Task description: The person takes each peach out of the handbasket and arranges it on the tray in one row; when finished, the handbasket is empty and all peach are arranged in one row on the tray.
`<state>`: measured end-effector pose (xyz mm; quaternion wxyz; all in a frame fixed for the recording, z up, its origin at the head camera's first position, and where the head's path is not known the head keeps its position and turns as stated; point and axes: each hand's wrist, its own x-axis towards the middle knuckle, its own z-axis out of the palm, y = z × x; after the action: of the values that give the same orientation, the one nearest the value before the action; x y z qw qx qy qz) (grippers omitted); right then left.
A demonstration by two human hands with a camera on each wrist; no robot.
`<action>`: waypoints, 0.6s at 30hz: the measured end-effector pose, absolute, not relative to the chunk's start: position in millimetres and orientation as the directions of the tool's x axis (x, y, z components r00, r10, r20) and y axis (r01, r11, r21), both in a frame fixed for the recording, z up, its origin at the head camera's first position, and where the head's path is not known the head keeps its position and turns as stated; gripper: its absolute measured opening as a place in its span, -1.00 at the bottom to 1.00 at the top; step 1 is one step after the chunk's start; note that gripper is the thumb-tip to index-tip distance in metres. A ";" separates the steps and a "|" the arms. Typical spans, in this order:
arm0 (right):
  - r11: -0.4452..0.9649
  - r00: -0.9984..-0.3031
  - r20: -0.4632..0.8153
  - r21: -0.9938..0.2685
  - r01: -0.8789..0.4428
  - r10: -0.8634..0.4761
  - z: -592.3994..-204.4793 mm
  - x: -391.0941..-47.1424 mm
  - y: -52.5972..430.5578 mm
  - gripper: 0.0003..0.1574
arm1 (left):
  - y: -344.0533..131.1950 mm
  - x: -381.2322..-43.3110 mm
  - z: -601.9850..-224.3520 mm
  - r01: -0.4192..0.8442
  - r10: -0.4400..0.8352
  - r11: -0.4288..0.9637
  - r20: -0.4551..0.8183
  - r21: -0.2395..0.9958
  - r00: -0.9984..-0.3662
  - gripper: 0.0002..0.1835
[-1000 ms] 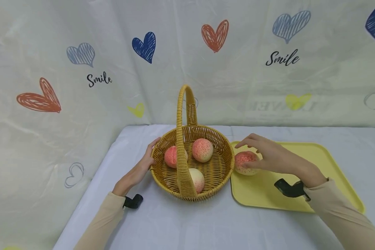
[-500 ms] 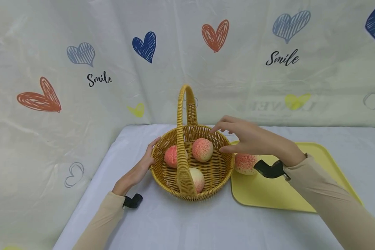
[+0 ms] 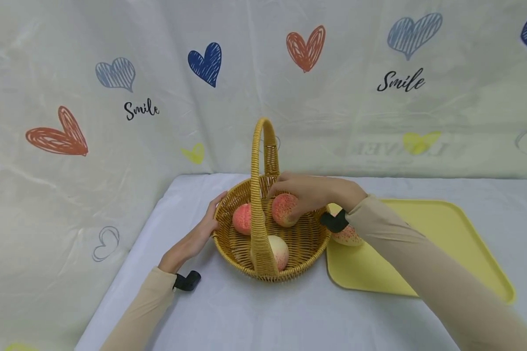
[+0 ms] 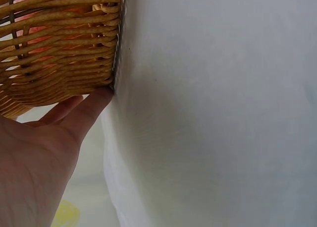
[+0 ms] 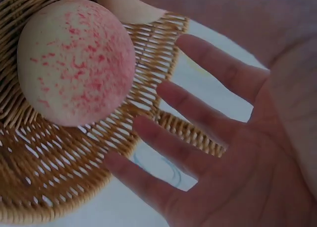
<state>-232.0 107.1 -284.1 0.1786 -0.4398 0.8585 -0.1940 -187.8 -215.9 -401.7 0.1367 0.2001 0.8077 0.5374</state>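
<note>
A woven basket point(image 3: 300, 239) with a tall handle point(image 3: 256, 195) stands mid-table with three peaches inside: a redder one point(image 3: 241, 219) at left, one at the back point(image 3: 283, 207) and a pale one point(image 3: 278, 253) in front. My left hand point(image 3: 202, 229) rests against the basket's outer left wall; in the left wrist view its fingertips touch the wicker low down. Above the back peach reaches my right hand point(image 3: 312, 192), its thumb overlapping the fruit. The right wrist view shows that hand's fingers point(image 5: 198, 108) spread beside a speckled peach point(image 5: 79, 63).
A yellow tray point(image 3: 448, 243) lies right of the basket, its near-left corner beside the wicker. On it sits another peach point(image 3: 348, 237), partly hidden by my right forearm. A white cloth covers the table point(image 3: 228, 317), and a heart-printed curtain point(image 3: 334, 97) hangs behind.
My right hand has moved left from above the peach on the tray, over the basket's rim, to the back peach inside. The left hand stays at the basket.
</note>
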 end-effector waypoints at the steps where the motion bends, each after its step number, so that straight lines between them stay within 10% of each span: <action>1: 0.554 -0.550 -0.169 -0.486 -0.676 -0.818 -284.3 -233.0 103.1 -0.28 | -216.4 -188.3 -401.7 0.179 0.471 0.343 -0.004 0.922 -0.882 -0.09; 18: 0.622 -0.500 -0.377 -0.382 -0.683 -0.780 -303.9 -250.4 83.4 -0.38 | -215.2 -186.2 -398.1 0.170 0.474 0.334 -0.010 0.927 -0.880 -0.07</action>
<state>-250.4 83.4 -303.9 0.2639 -0.4249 0.8611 -0.0914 -186.2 -215.2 -398.1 0.1405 0.2001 0.8047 0.5410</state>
